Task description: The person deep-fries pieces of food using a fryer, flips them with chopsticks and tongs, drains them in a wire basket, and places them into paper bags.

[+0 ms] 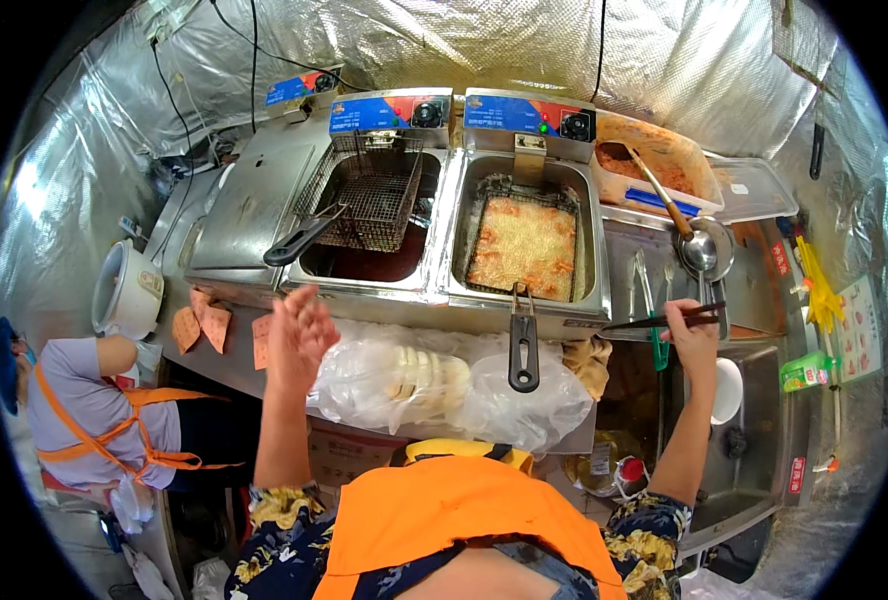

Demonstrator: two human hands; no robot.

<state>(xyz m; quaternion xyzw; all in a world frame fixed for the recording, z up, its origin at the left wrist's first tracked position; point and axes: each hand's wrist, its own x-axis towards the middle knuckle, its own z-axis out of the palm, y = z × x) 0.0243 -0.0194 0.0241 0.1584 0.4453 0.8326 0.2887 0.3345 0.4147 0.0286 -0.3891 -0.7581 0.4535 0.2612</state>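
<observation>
My right hand (690, 326) grips a pair of dark chopsticks (665, 321) beside the right fryer. My left hand (303, 330) is raised in front of the middle fryer, somewhat blurred, holding nothing. In the right fryer, a wire basket (522, 291) holds food pieces (522, 244) in foaming oil; its black handle (523, 352) sticks out towards me. Another fryer basket (369, 191) stands raised and tilted over the middle fryer's dark oil (372, 259). Plastic bags (399, 379), one with pale round items inside, lie on the counter edge between my hands.
A tub of reddish food (657, 169) stands at the back right, a wooden-handled utensil (661, 191) across it. Green-handled tongs (648, 300) and a ladle (698, 251) lie nearby. The sink (759, 450) is at right, a covered fryer (252, 202) at left. A person (113, 412) in orange apron straps is at far left.
</observation>
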